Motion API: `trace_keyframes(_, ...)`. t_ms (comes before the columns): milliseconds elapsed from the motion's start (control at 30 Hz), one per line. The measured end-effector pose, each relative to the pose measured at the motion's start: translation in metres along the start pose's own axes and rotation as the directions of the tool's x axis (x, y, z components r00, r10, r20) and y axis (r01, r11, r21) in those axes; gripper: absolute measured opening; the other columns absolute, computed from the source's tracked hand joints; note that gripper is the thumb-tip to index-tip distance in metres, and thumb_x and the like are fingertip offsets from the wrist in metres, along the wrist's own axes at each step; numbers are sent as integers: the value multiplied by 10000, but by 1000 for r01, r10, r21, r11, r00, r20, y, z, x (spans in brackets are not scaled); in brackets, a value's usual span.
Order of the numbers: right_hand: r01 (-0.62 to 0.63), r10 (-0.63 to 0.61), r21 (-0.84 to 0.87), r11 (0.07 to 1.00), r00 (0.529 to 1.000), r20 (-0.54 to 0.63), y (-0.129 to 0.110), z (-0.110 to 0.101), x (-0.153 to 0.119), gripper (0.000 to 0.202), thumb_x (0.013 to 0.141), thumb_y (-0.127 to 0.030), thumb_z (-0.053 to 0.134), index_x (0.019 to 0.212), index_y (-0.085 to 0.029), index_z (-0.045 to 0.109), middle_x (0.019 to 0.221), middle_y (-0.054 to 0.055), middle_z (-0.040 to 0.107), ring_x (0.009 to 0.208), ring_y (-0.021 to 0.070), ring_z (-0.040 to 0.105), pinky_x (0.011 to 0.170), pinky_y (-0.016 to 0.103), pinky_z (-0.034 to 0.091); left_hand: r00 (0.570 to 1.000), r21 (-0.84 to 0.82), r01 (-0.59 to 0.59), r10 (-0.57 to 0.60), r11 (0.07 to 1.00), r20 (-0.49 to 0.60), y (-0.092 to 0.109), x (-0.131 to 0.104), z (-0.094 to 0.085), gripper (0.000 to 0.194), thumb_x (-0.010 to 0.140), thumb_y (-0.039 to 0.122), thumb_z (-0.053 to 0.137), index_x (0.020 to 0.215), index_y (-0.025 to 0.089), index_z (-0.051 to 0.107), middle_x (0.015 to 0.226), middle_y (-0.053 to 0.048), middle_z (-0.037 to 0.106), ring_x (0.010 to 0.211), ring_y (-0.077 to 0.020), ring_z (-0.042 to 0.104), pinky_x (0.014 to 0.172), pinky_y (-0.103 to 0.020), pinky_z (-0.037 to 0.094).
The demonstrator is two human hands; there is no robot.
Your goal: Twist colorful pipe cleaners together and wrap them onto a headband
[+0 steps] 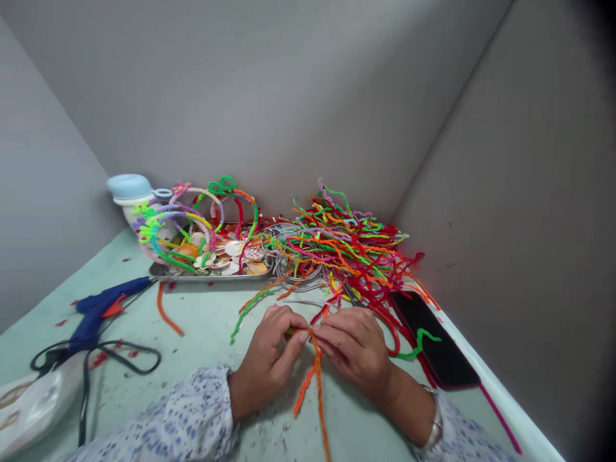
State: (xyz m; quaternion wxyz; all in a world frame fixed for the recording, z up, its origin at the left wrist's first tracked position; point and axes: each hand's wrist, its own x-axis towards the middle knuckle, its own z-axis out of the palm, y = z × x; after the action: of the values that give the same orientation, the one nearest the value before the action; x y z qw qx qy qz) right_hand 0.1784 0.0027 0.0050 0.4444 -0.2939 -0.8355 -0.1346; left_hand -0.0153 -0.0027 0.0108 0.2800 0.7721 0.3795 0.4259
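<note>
Near the front middle of the table, my left hand (273, 353) pinches an orange pipe cleaner (320, 394) between thumb and forefinger. My right hand (359, 346) grips the same orange piece from the other side, its fingertips almost touching those of the left. One long orange strand hangs down toward the front edge, with a shorter orange end (304, 388) beside it. A bit of green shows at the left fingertips. Just behind the hands lie red and orange strands from a large tangled pile of coloured pipe cleaners (346, 240).
A metal tray (212, 278) with shells and fuzzy headbands (192, 215) stands at the back left beside a blue-lidded bottle (129, 187). A blue glue gun (91, 317) with its cord lies left. At right is a black phone (445, 359); scissors (353, 295) lie by the pile.
</note>
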Motion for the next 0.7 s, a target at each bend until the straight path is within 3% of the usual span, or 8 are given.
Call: trace_keyframes(700, -64, 65, 42, 997, 998, -21, -3, 3, 1, 210, 825, -133, 635, 1022, -206, 626, 897, 57, 691, 839, 203, 611, 761, 370, 486, 1000, 16, -26, 26, 1000, 2, 2, 4, 0, 116, 929, 211, 468, 889, 180, 572, 803, -25, 575, 793, -184, 507, 788, -342, 357)
